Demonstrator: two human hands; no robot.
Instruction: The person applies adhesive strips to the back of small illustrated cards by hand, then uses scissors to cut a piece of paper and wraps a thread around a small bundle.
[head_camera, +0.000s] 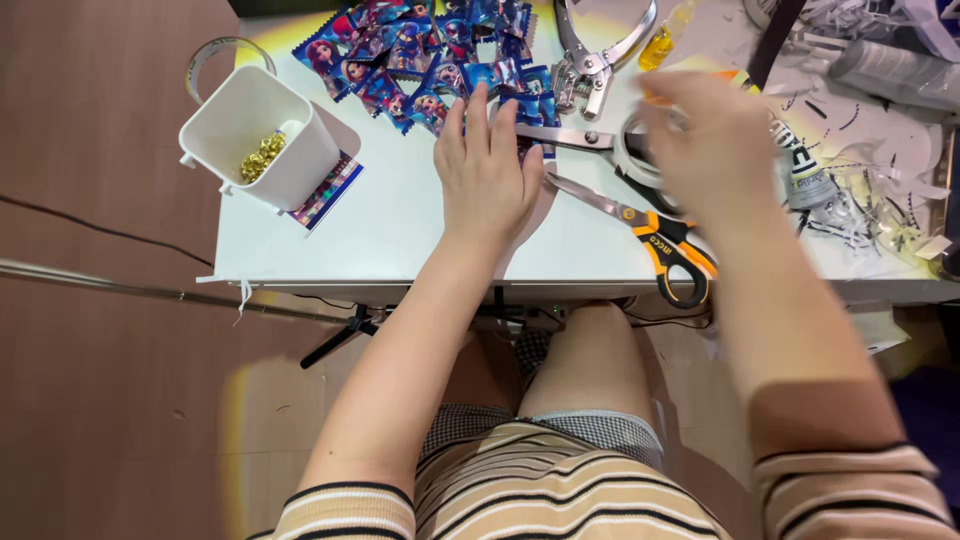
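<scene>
**Two hands among wrappers and scissors on a white counter**

Head view: the left hand (487, 172) lies palm down and flat on the white counter (400, 230), fingers spread a little and closed around nothing; its fingertips rest at the near edge of a heap of blue picture wrappers (420, 50). The right hand (712, 135) is blurred, curled over a roll of clear tape (640, 160) and appears to hold it, though how tightly the grip closes I cannot tell. Between the two hands lie open scissors (640, 215) with orange and black handles, blades pointing toward the left hand, the handles reaching the near counter edge. Left of the left hand stands a white square cup (262, 140) with small gold pieces (260, 157) at its bottom, set on a striped card (325, 192). A metal punch plier (597, 55) and a small yellow bottle (660, 42) lie at the far side. White paper scraps (870, 140) cover the right end of the counter
</scene>
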